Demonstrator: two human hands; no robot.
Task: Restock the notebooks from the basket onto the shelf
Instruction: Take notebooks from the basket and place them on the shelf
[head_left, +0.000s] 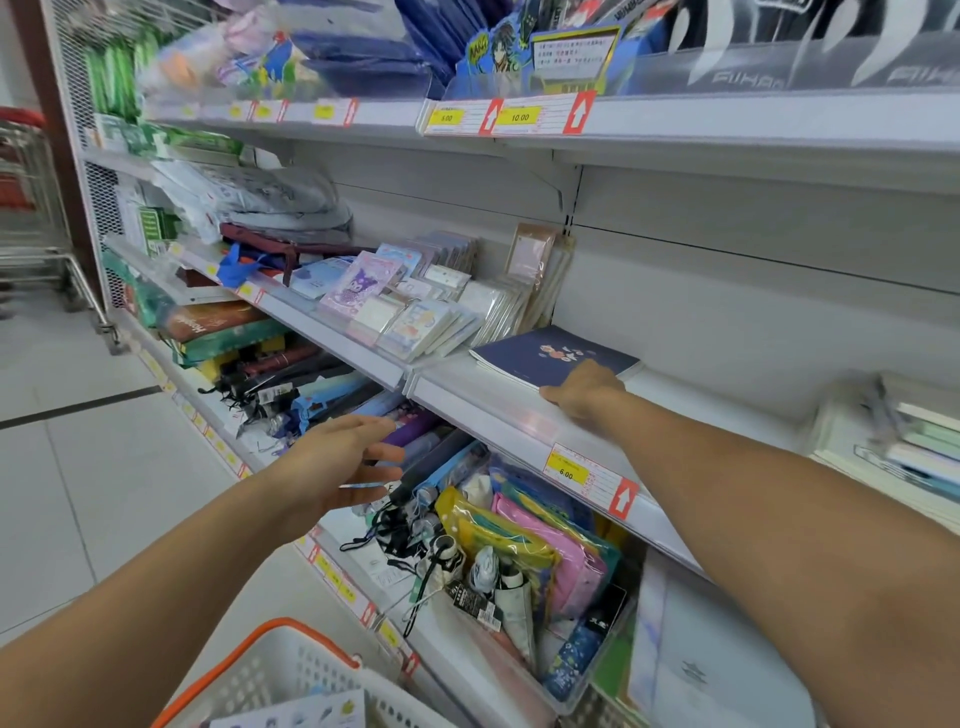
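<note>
Shelf (519, 410) holds navy notebook (556, 356); tiled floor (93, 467)

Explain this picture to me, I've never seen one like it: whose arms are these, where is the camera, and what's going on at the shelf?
There is no machine here. The camera sits on a person's head and looks forward and down, so both arms reach out from the bottom of the picture. It is a shop aisle with white shelves of stationery. The right hand rests on the near edge of a dark blue notebook lying flat on the middle shelf, beside packs of small notepads. The left hand hangs open in the air and holds nothing. Below, a white basket with an orange handle has more stock inside. The shelf underneath holds folded umbrellas and colourful pouches.
</note>
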